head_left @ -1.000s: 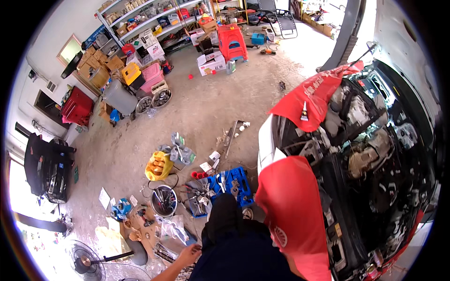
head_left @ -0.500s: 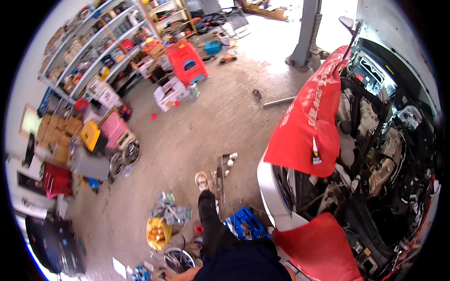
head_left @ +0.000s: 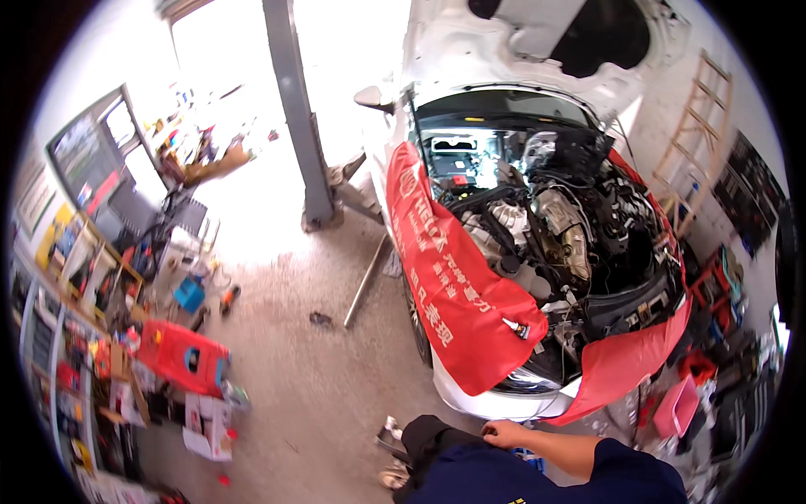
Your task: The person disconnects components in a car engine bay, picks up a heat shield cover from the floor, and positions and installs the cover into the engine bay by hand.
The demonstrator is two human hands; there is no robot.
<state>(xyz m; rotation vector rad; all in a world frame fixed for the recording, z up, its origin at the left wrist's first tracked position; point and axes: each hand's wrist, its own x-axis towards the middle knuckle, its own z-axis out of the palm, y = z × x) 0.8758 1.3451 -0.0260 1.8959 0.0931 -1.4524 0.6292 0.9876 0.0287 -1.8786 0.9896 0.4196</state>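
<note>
My right hand is over my dark trouser leg, in front of the car's white bumper. Its fingers are small and turned so that I cannot make out whether they hold anything. My left hand is out of the picture. Ahead stands a white car with its hood raised and its engine bay exposed. One red fender cover drapes over the near left side, with a small black tube with a white tip lying on it. Another red cover hangs over the front right.
A grey lift post rises beside the car, with a metal bar on the floor. At left are a red plastic piece, a white carton and shelving. A ladder leans at right, beyond a pink basin.
My view has swung right, bringing the car toward the middle. My right arm has come into sight; the bit of arm at the lower edge and the floor items near it have left the picture.
</note>
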